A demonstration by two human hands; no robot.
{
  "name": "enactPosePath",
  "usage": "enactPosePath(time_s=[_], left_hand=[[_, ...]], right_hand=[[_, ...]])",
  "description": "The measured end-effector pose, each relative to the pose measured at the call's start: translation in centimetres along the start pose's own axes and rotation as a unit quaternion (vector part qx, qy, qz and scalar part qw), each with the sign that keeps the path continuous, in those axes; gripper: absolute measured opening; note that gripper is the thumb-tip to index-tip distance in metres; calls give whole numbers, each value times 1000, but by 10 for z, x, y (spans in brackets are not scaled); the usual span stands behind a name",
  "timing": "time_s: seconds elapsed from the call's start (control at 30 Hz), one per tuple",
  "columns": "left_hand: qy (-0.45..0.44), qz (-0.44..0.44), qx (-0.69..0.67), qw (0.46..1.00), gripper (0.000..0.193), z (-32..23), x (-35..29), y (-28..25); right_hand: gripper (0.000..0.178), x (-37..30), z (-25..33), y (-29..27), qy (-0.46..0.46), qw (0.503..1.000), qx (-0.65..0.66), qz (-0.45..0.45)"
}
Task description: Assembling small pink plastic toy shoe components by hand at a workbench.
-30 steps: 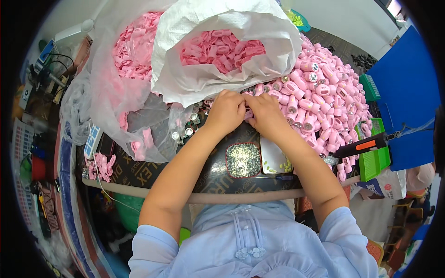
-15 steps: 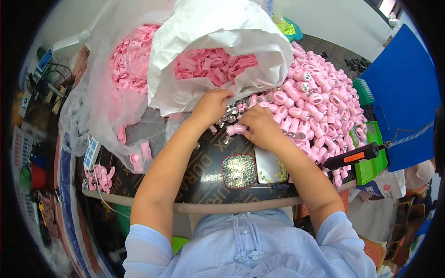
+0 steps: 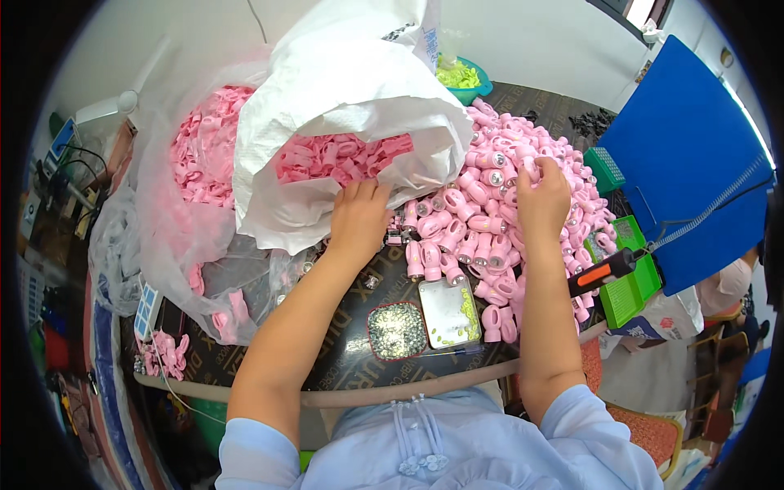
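My left hand (image 3: pixel 359 219) lies at the front lip of a white woven sack (image 3: pixel 343 94), fingers stretched toward the loose pink plastic shells (image 3: pixel 347 159) inside. The hand appears to hold nothing. Over at the right, my right hand (image 3: pixel 544 200) is above a big heap of pink mini flashlights (image 3: pixel 457 237) with silvery lens ends. Its fingers curl around one pink flashlight (image 3: pixel 532 170) at the top of the heap, partly hidden by the fingers. Small silvery parts (image 3: pixel 371 282) lie on the dark table near my left wrist.
A tray of tiny metal parts (image 3: pixel 398 331) and a white tray with yellow-green bits (image 3: pixel 441 318) sit near the front edge. At right are a green tray (image 3: pixel 629 282), a hanging black-and-orange electric screwdriver (image 3: pixel 603 272) and a blue panel (image 3: pixel 678 163). A clear bag of pink shells (image 3: pixel 204 155) stands left.
My right hand has moved from the small parts before the sack up and right onto the flashlight heap. My left hand has shifted onto the sack's lip. The view has shifted slightly.
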State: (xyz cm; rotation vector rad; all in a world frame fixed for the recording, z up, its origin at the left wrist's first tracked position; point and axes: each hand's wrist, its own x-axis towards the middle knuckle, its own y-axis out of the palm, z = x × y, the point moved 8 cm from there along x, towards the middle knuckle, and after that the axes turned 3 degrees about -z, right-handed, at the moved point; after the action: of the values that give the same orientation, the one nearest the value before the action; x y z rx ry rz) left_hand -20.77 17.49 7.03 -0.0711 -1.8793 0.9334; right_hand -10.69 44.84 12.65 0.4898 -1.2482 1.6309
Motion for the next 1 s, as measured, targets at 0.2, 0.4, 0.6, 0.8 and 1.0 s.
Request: enactPosePath(time_s=[0.2,0.4,0.6,0.8,1.0], left_hand=[[-8,135,27,990,14,27,-2,39],[-10,96,24,995,11,59,19,38],[-128,70,23,989,16,81,63,15],[-62,7,17,998,16,91,86,13],[-57,18,33,998,17,102,95,16]], right_hand=[[30,-7,37,-4,-128,988,-78,-33],[22,-112,125,82,-249,854,166,426],[53,-138,162,146,-375,868,28,323],[70,-147,166,194,-260,798,-13,544],[71,-176,191,169,-234,800,63,548]])
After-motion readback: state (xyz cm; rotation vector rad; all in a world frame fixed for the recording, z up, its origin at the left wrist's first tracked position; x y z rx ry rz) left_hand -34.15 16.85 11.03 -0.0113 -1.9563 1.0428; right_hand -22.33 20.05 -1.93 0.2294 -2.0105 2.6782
